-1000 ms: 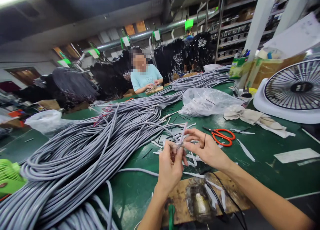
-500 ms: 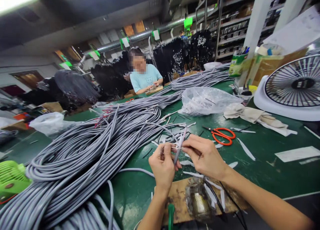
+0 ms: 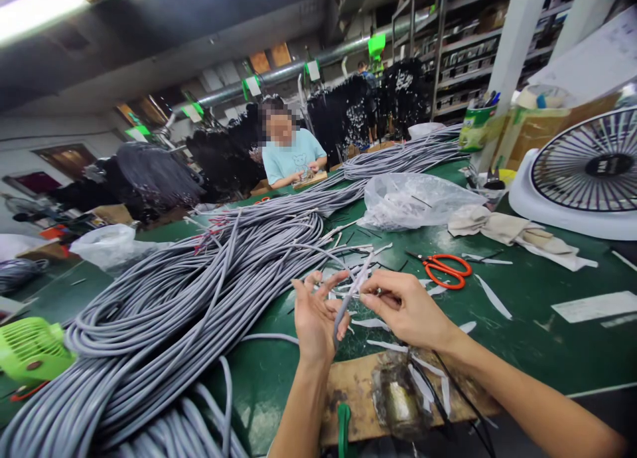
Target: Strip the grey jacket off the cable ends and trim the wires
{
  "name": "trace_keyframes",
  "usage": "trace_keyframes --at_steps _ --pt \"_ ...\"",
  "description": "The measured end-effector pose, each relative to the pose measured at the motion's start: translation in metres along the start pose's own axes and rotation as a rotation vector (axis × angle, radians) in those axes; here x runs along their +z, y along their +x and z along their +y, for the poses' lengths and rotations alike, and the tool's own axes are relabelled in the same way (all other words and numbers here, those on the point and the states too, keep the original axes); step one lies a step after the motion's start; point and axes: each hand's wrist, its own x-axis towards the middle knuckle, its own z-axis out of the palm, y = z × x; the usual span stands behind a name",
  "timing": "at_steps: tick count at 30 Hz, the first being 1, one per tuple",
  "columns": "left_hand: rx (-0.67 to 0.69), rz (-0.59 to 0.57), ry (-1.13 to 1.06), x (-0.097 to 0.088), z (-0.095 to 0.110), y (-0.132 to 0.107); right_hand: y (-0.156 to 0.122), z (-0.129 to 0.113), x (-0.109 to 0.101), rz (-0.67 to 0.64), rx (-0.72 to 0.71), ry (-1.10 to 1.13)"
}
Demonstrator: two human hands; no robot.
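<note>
A grey cable (image 3: 342,317) slants up across the palm of my left hand (image 3: 317,315). That hand's thumb and upper fingers are spread apart, while its lower fingers curl around the cable. At the cable's pale, stripped end (image 3: 362,275), thumb and forefinger of my right hand (image 3: 409,305) are pinched together against it. Whether a thin strand is also between those fingertips is too small to tell. Just beyond the hands lie thin black offcuts and white strips (image 3: 372,323). Orange-handled scissors (image 3: 446,272) rest on the green table to the right.
A big pile of coiled grey cables (image 3: 199,312) covers the left side. Below my hands is a wooden board (image 3: 348,385) with a taped metal piece (image 3: 401,398). A plastic bag (image 3: 418,202), gloves (image 3: 512,229) and a fan (image 3: 597,172) stand right. A co-worker (image 3: 293,156) sits opposite.
My left fingers have gone from a pinch at the cable's end to spread apart, the cable now lying across the palm. My right hand stays pinched there. The view has shifted slightly.
</note>
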Motion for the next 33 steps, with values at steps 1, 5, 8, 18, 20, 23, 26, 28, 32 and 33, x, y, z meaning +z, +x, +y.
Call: trace_keyframes --at_steps 1,5,8,18,20,23,26,28,32,33 --pt "-0.025 -0.067 -0.024 -0.001 0.002 -0.001 0.002 0.004 -0.001 -0.01 0.019 -0.022" --pt "-0.018 -0.201 -0.036 -0.003 0.003 -0.002 0.008 0.019 -0.01 0.167 0.077 -0.246" --pt "0.041 -0.209 -0.004 -0.004 -0.001 -0.002 0.005 0.018 -0.017 0.559 0.072 -0.335" --pt "0.091 -0.227 0.05 -0.002 -0.012 -0.003 -0.006 -0.001 0.015 0.162 -0.028 0.073" --pt "0.079 -0.245 -0.008 -0.002 -0.009 -0.002 -0.002 0.002 0.013 0.168 0.05 0.149" --pt "0.086 -0.244 -0.048 -0.005 -0.004 -0.002 0.003 0.006 0.008 0.138 0.135 0.246" --pt "0.08 -0.278 -0.006 -0.007 0.0 -0.003 0.005 0.009 0.005 0.118 0.197 0.26" --pt "0.049 -0.296 0.065 -0.006 -0.002 -0.003 0.006 0.012 0.004 0.122 0.207 0.225" --pt "-0.007 -0.213 0.225 0.0 -0.01 -0.004 0.01 0.017 0.0 0.198 0.189 0.06" --pt "-0.017 -0.183 0.26 0.002 -0.012 -0.004 0.01 0.018 -0.002 0.239 0.178 0.01"
